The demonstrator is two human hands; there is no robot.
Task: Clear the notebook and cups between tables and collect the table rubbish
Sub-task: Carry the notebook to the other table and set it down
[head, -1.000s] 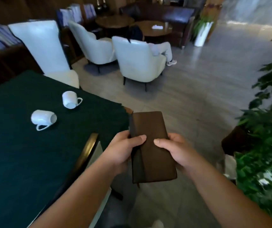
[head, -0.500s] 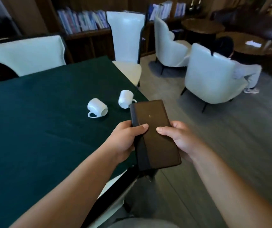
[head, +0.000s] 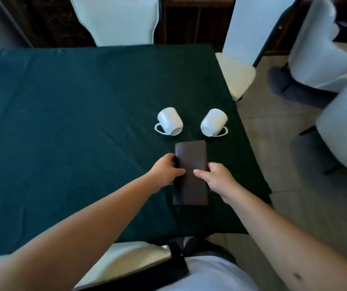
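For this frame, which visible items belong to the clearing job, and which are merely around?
Job items: brown notebook, held by left hand and right hand; left white cup and right white cup, both on their sides on the green tablecloth.

Merely around: white chairs; dark shelving.

There are two white cups: one on the left (head: 170, 122) and one on the right (head: 214, 122). There is one brown notebook (head: 191, 173) and one green-covered table (head: 63, 122). Two hands show, a left hand (head: 166, 172) and a right hand (head: 216, 179). At least three white chairs stand around the table: one behind it (head: 115, 19), one at its right corner (head: 239, 59) and one at the near edge (head: 130, 261).
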